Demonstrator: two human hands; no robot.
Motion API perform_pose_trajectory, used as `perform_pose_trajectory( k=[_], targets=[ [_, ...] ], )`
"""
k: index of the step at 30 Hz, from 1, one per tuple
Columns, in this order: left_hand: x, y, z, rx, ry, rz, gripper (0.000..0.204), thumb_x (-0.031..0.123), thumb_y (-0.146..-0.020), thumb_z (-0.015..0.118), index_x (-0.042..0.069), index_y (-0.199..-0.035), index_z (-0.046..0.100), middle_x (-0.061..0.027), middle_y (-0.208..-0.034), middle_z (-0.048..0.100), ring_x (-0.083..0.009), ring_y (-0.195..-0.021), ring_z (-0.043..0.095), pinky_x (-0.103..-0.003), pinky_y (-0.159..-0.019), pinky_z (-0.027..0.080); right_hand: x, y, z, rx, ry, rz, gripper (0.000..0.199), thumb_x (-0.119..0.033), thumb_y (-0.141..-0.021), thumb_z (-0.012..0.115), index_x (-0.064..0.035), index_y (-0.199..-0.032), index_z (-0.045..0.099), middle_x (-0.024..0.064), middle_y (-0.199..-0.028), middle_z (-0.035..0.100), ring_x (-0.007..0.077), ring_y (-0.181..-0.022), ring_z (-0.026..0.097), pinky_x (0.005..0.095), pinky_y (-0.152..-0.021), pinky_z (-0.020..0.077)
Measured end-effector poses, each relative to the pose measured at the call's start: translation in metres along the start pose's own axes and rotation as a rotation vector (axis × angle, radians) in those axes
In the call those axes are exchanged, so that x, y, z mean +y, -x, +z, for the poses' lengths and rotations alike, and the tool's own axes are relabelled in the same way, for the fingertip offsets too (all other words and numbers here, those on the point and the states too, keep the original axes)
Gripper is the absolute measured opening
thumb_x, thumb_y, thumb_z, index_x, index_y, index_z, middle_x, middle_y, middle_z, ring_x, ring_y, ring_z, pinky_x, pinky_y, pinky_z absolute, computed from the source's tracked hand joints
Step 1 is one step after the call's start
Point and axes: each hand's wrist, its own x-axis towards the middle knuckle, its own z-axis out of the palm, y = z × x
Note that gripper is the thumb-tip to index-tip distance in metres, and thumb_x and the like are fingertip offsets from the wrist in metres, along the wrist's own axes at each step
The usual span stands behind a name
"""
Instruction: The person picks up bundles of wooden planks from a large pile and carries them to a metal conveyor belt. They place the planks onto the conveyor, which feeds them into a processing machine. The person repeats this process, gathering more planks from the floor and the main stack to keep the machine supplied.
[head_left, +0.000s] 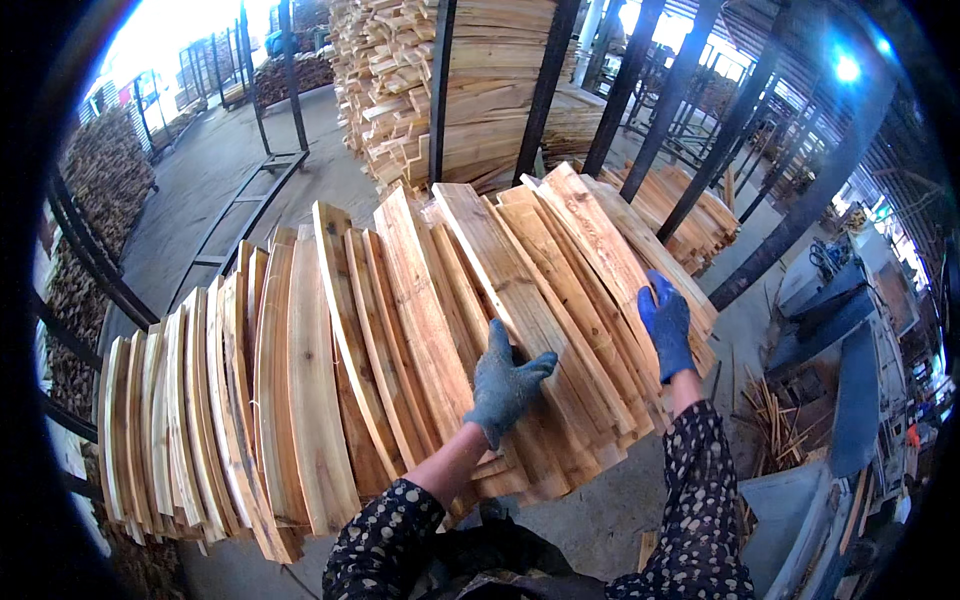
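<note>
A wide row of pale wooden boards (320, 380) lies before me, the boards leaning on edge or lying over one another. My left hand (505, 382), in a grey-blue work glove, rests on the boards right of the middle. Its thumb and fingers are spread, and nothing is held in them. Further right, my right hand (665, 325), in a brighter blue glove, touches the edge of a reddish board (600, 225) at the top of the pile. Its thumb and forefinger are stretched apart; the other fingers are partly hidden.
Dark metal posts (640, 90) rise behind the boards. A tall timber stack (490, 90) stands beyond them. An empty metal frame (235, 215) lies on the concrete floor at left. At right are wood scraps (775, 425) and blue-grey sheet-metal machinery (855, 390).
</note>
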Motion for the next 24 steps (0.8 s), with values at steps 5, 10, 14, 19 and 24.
perform_pose_trajectory(
  k=[5,10,14,19,24],
  targets=[
    [0.034,-0.019,-0.008,-0.201,0.187,-0.380,0.033,0.022,-0.082,0.073,0.002,-0.102,0.055,-0.0074,-0.080,0.061,-0.0138,-0.061,0.058,-0.028,-0.052,0.050,-0.087,0.022,0.002,-0.063,-0.434,-0.346,0.036,-0.019,-0.083,0.065,-0.0015,-0.114,0.062,0.0205,-0.112,0.063,0.0340,-0.108,0.060,0.0403,-0.093,0.0471],
    [0.070,0.010,-0.015,-0.193,0.408,-0.315,0.030,0.019,-0.089,0.066,0.001,-0.110,0.054,-0.0036,-0.087,0.059,-0.0102,-0.071,0.058,-0.023,-0.055,0.050,-0.127,0.026,-0.010,-0.482,-0.824,-0.112,0.072,-0.042,-0.083,0.068,0.0004,-0.135,0.043,0.0241,-0.130,0.051,0.0327,-0.123,0.049,0.0384,-0.103,0.0397],
    [0.084,0.061,-0.030,-0.137,0.588,-0.147,0.045,0.006,-0.089,0.064,0.000,-0.130,0.046,-0.0069,-0.116,0.058,-0.0133,-0.100,0.059,-0.025,-0.082,0.052,-0.166,0.040,-0.029,-0.532,-1.129,-0.090,0.081,-0.040,-0.083,0.068,0.0002,-0.143,0.032,0.0231,-0.138,0.044,0.0294,-0.128,0.044,0.0403,-0.107,0.0360],
    [0.070,0.116,-0.107,0.009,0.759,-0.161,0.062,0.031,-0.090,0.058,0.003,-0.140,0.035,-0.0151,-0.133,0.049,-0.0284,-0.120,0.050,-0.041,-0.100,0.043,-0.226,0.084,-0.057,-0.794,-1.367,-0.214,0.062,-0.019,-0.087,0.064,-0.0023,-0.140,0.037,0.0235,-0.141,0.039,0.0341,-0.123,0.049,0.0418,-0.104,0.0397],
    [0.085,0.125,-0.125,0.161,0.796,-0.148,0.078,0.047,-0.087,0.052,0.004,-0.146,0.024,-0.0248,-0.141,0.040,-0.0411,-0.128,0.041,-0.049,-0.103,0.039,-0.262,0.116,-0.048,-0.583,-1.252,-0.485,0.045,-0.022,-0.084,0.063,-0.0018,-0.123,0.053,0.0266,-0.126,0.050,0.0441,-0.107,0.056,0.0456,-0.094,0.0446]
  ],
)
